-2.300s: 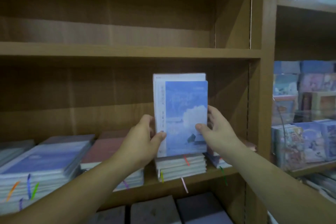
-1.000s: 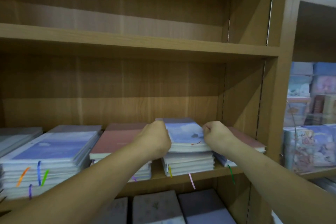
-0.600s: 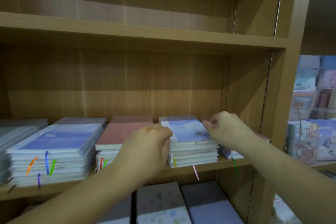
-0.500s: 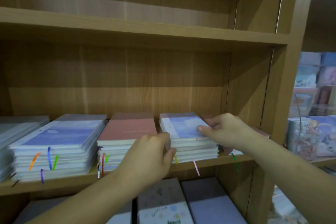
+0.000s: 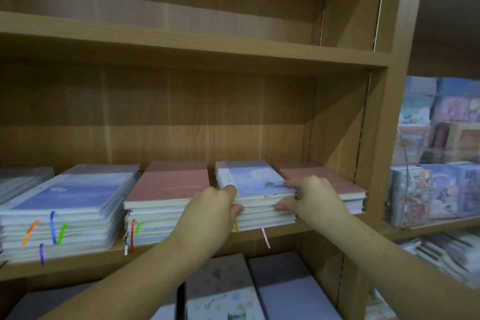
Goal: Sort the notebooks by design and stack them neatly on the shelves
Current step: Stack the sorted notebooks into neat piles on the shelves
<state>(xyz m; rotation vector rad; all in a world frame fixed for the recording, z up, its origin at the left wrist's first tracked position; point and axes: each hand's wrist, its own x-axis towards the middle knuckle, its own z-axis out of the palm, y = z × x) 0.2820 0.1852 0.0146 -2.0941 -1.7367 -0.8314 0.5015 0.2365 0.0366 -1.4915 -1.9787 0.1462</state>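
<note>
Blue notebook stack (image 5: 250, 178) pinched at its front corners by left hand (image 5: 207, 213) and right hand (image 5: 313, 199). Square edges evenly; avoid shoving pink stack (image 5: 335, 180) just beyond right hand.

Five notebook stacks line the middle shelf (image 5: 85, 265): a grey stack (image 5: 23, 176) at its left edge, two blue, the wide blue stack (image 5: 72, 192) and the sky-print stack (image 5: 249, 176), and two pink, the left pink stack (image 5: 168, 186) and the right pink stack (image 5: 327, 179). Two hands: left hand (image 5: 207, 213) and right hand (image 5: 314, 200).
</note>
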